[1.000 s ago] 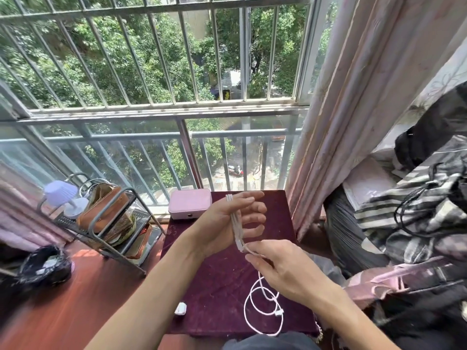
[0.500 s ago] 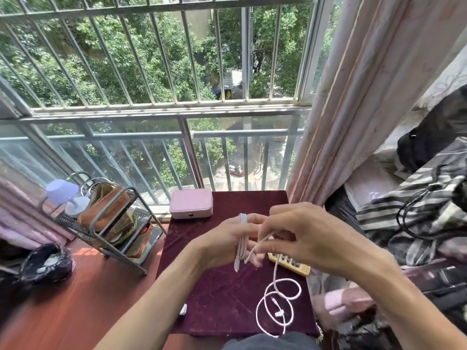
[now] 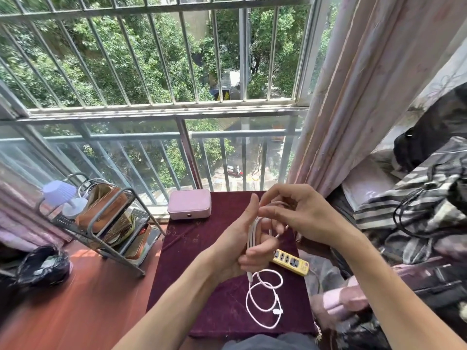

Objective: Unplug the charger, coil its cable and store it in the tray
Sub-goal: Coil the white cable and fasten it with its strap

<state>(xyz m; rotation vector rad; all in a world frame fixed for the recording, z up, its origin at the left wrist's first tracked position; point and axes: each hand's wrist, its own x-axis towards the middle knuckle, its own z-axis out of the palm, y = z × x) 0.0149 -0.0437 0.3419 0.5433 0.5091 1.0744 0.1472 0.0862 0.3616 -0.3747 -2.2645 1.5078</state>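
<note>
A white charger cable [image 3: 264, 299] is wound in several turns around my left hand [image 3: 242, 238], which stands upright over the dark red cloth-covered table [image 3: 202, 286]. My right hand [image 3: 295, 213] pinches a strand of the cable above and to the right of the left palm. The loose tail lies in loops on the cloth near the front edge, ending in a small white connector [image 3: 278, 311]. A yellow power strip [image 3: 290, 261] lies just right of my left hand. No charger brick shows in this frame.
A pink box [image 3: 189, 203] sits at the table's far left corner. A metal rack [image 3: 101, 223] with brown bags and a small lavender lamp [image 3: 60, 195] stands left. Curtain [image 3: 353, 97], striped clothes and a black cord [image 3: 414, 213] crowd the right. A window railing stands behind.
My right hand rose from below the left hand up and over it, laying more cable around the left palm. The loose loops on the cloth grew shorter. The yellow power strip came into sight.
</note>
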